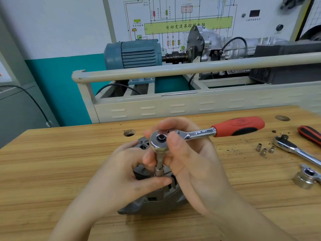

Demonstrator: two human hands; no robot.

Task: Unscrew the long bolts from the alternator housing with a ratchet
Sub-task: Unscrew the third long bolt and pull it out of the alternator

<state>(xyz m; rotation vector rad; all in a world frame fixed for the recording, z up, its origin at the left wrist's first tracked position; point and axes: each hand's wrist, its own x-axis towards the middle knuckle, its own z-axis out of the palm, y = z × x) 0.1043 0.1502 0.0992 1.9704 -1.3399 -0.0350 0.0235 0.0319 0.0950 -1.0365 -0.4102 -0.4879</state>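
A grey alternator housing [152, 202] lies on the wooden bench, mostly covered by both hands. A ratchet [196, 133] with a red and black handle stands over it, its chrome head up and its handle pointing right. A socket on an extension [159, 168] runs from the head down to the housing. My right hand [189, 162] grips the ratchet head, thumb on top and fingers behind it. My left hand [125, 176] pinches the extension and socket near the housing. The bolt itself is hidden under the socket.
To the right on the bench [52, 167] lie a second ratchet [293, 148], three small sockets [264, 150], a large socket on another tool [305, 177] and a red-black handle [309, 134]. Behind the bench stands a training rig with a blue motor [133, 53].
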